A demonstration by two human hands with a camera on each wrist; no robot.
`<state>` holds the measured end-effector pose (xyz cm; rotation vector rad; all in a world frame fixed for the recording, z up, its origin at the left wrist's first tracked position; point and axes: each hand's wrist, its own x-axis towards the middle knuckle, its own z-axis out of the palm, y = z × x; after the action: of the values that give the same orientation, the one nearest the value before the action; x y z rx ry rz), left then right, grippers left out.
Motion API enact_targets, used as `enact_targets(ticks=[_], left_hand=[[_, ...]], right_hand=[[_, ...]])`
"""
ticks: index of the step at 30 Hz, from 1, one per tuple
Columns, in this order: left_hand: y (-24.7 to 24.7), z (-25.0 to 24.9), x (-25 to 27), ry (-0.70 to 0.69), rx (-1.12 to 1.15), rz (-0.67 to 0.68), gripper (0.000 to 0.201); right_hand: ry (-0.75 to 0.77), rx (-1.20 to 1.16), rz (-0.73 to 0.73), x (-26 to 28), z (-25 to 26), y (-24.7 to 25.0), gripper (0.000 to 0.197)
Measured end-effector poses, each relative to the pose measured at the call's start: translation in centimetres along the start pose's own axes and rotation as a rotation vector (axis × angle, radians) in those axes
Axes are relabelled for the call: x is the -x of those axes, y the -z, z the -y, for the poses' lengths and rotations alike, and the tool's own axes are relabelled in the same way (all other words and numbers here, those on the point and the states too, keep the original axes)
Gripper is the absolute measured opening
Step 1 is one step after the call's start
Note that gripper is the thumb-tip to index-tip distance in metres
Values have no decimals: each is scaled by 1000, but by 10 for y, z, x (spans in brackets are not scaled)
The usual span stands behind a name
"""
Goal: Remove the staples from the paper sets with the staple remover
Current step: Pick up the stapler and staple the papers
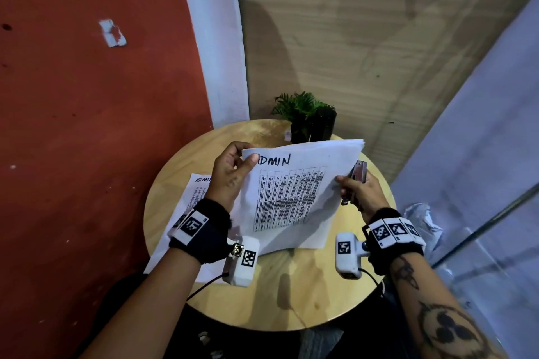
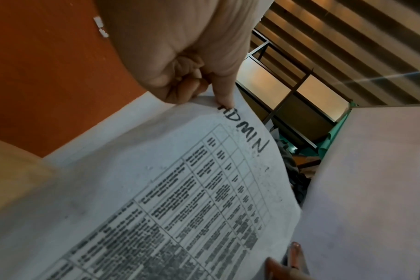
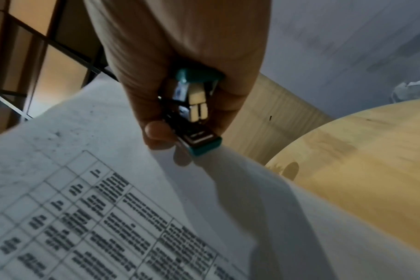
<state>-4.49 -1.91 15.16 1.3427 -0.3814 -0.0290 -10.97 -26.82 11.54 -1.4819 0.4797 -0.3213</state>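
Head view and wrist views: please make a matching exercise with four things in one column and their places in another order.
1. white paper set with handwritten ADMIN
2. teal and metal staple remover
3. green potted plant
4. second printed paper sheet

a. flat on the round wooden table, under the left arm
b. gripped in the right hand
c. far edge of the table
d. pinched by the left hand

Pairs: 1-d, 2-b, 3-c, 4-a

matt paper set (image 1: 294, 192); smooth wooden table (image 1: 291, 294)
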Motion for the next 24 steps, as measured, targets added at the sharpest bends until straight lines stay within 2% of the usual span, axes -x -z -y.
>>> enact_targets(ticks=[5,7,11,15,20,24], left_hand=[[13,17,5,56,-47,-132,26],[16,31,15,160,-95,-76,32],[11,59,41,335,-142,28,19],[1,80,40,330,-207,-51,23],[-4,79,32,290,-192,-65,19],[13,62,18,269,-165,-87,33]], right_hand=[[68,-1,-31,13,4,-5,24],[68,-4,-44,17,1,-5,25],[49,-41,-76,19,-7,-4,27],[9,-65,-97,15,-20,3,24],[-190,103,-78,18,-61,10,24],[-125,251,-81,27,-72,-2,29]])
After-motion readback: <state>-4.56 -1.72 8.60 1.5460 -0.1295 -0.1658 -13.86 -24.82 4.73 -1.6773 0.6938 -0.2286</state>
